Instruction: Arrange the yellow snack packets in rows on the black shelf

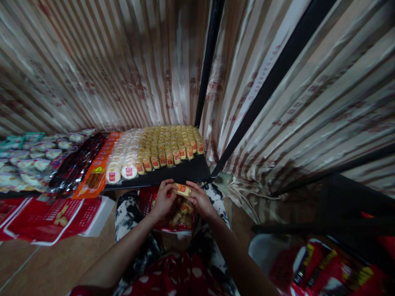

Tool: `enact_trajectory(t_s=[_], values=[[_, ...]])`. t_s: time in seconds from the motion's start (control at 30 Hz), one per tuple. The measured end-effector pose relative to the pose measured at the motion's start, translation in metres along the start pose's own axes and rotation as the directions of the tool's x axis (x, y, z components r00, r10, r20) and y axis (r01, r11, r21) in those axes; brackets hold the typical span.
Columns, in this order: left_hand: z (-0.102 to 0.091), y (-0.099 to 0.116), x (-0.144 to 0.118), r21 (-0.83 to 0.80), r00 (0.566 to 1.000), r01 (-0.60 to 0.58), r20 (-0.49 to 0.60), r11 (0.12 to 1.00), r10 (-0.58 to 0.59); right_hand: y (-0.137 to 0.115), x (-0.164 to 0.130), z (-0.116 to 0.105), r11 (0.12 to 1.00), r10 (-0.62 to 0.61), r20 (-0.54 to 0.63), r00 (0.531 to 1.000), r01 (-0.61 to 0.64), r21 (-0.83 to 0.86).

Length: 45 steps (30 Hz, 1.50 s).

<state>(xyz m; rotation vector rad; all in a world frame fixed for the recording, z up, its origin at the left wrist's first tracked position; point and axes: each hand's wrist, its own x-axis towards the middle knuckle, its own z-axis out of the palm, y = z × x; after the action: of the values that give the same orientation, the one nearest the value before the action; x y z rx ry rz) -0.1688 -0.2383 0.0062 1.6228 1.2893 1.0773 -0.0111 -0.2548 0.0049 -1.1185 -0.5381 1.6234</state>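
Note:
Between my two hands is a small wrapped snack cake (182, 190), yellow with a red and orange label. My left hand (164, 200) pinches its left end, and my right hand (200, 198) grips the right end. Just below them, on my lap, an opened red bag (166, 224) holds several similar wrapped cakes (184, 211). Beyond my hands, rows of the same yellow cakes (169, 144) stand on a black shelf (173, 174). Round white wrapped pastries (128, 170) line up to their left.
Orange snack packets (97, 176), dark shiny packets (77, 164) and white-and-green wrapped packs (40, 158) fill the shelf's left. Red packaging (58, 218) hangs below. A striped curtain (123, 61) and black poles (262, 98) stand behind. Red packages (330, 271) lie at lower right.

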Motion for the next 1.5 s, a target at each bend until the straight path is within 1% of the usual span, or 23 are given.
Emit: enact_trajectory(t_s=[0.13, 0.2, 0.27, 0.33, 0.4, 0.43, 0.5, 0.53, 0.57, 0.63, 0.67, 0.7, 0.73, 0.77, 0.83, 0.9, 1.03, 1.13, 1.2, 1.3, 1.4, 1.5], values=[[0.004, 0.006, 0.016, -0.029, 0.999, 0.031, -0.041, 0.999, -0.032, 0.001, 0.004, 0.003, 0.998, -0.055, -0.046, 0.997, 0.055, 0.002], [0.009, 0.006, 0.025, -0.098, 0.991, 0.118, -0.052, 0.988, -0.124, 0.005, 0.008, 0.002, 0.995, -0.100, -0.055, 0.994, 0.100, 0.011], [0.015, 0.004, 0.036, -0.179, 0.968, 0.246, -0.010, 0.953, -0.252, 0.009, 0.013, 0.000, 0.990, -0.138, -0.059, 0.989, 0.140, 0.014], [0.022, 0.004, 0.047, -0.228, 0.938, 0.347, 0.076, 0.910, -0.339, 0.012, 0.018, -0.002, 0.984, -0.176, -0.070, 0.982, 0.176, -0.010], [0.027, 0.006, 0.057, -0.239, 0.923, 0.384, 0.136, 0.892, -0.361, 0.014, 0.024, -0.005, 0.976, -0.215, -0.079, 0.973, 0.211, -0.060], [0.030, 0.007, 0.063, -0.231, 0.922, 0.384, 0.145, 0.894, -0.359, 0.014, 0.027, -0.006, 0.969, -0.236, -0.082, 0.968, 0.228, -0.095], [0.034, 0.011, 0.073, -0.180, 0.933, 0.354, 0.133, 0.918, -0.334, 0.012, 0.033, -0.009, 0.939, -0.305, -0.096, 0.947, 0.283, -0.194], [0.036, 0.014, 0.078, -0.143, 0.944, 0.324, 0.120, 0.935, -0.309, 0.010, 0.036, -0.010, 0.905, -0.368, -0.108, 0.924, 0.329, -0.271], [0.038, 0.016, 0.084, -0.106, 0.956, 0.285, 0.102, 0.953, -0.275, 0.008, 0.038, -0.011, 0.848, -0.449, -0.120, 0.885, 0.380, -0.370], [0.042, 0.020, 0.096, -0.029, 0.981, 0.184, 0.061, 0.982, -0.182, 0.002, 0.040, -0.012, 0.669, -0.623, -0.114, 0.774, 0.451, -0.591], [0.045, 0.022, 0.102, 0.009, 0.990, 0.131, 0.044, 0.991, -0.132, -0.001, 0.041, -0.012, 0.569, -0.688, -0.091, 0.720, 0.458, -0.683], [0.048, 0.024, 0.109, 0.043, 0.996, 0.082, 0.036, 0.996, -0.083, -0.004, 0.042, -0.011, 0.483, -0.729, -0.060, 0.681, 0.451, -0.751], [0.051, 0.026, 0.116, 0.076, 0.999, 0.038, 0.034, 0.996, -0.041, -0.007, 0.043, -0.010, 0.416, -0.752, -0.027, 0.658, 0.443, -0.794], [0.055, 0.029, 0.122, 0.107, 0.999, 0.000, 0.040, 0.994, -0.005, -0.009, 0.045, -0.009, 0.369, -0.764, 0.003, 0.645, 0.440, -0.819], [0.061, 0.033, 0.135, 0.163, 0.998, -0.055, 0.052, 0.985, 0.047, -0.014, 0.052, -0.006, 0.311, -0.774, 0.048, 0.632, 0.444, -0.841], [0.068, 0.037, 0.145, 0.222, 0.995, -0.091, 0.059, 0.971, 0.080, -0.017, 0.062, -0.005, 0.279, -0.778, 0.065, 0.625, 0.436, -0.856], [0.078, 0.042, 0.162, 0.332, 0.990, -0.131, 0.085, 0.934, 0.108, -0.023, 0.086, -0.008, 0.261, -0.768, 0.055, 0.638, 0.389, -0.883], [0.083, 0.045, 0.175, 0.404, 0.986, -0.159, 0.119, 0.901, 0.121, -0.025, 0.100, -0.013, 0.273, -0.774, 0.028, 0.632, 0.373, -0.887], [0.085, 0.047, 0.185, 0.446, 0.985, -0.165, 0.123, 0.880, 0.122, -0.024, 0.107, -0.017, 0.292, -0.779, 0.003, 0.627, 0.367, -0.883], [0.084, 0.049, 0.201, 0.473, 0.989, -0.145, 0.097, 0.869, 0.112, -0.021, 0.115, -0.020, 0.307, -0.770, -0.013, 0.638, 0.353, -0.884], [0.082, 0.050, 0.214, 0.461, 0.988, -0.152, 0.107, 0.874, 0.116, -0.018, 0.122, -0.020, 0.271, -0.767, 0.032, 0.641, 0.369, -0.889], [0.081, 0.050, 0.222, 0.527, 0.982, -0.177, 0.150, 0.831, 0.114, -0.015, 0.127, -0.018, 0.225, -0.765, 0.088, 0.638, 0.393, -0.892]])
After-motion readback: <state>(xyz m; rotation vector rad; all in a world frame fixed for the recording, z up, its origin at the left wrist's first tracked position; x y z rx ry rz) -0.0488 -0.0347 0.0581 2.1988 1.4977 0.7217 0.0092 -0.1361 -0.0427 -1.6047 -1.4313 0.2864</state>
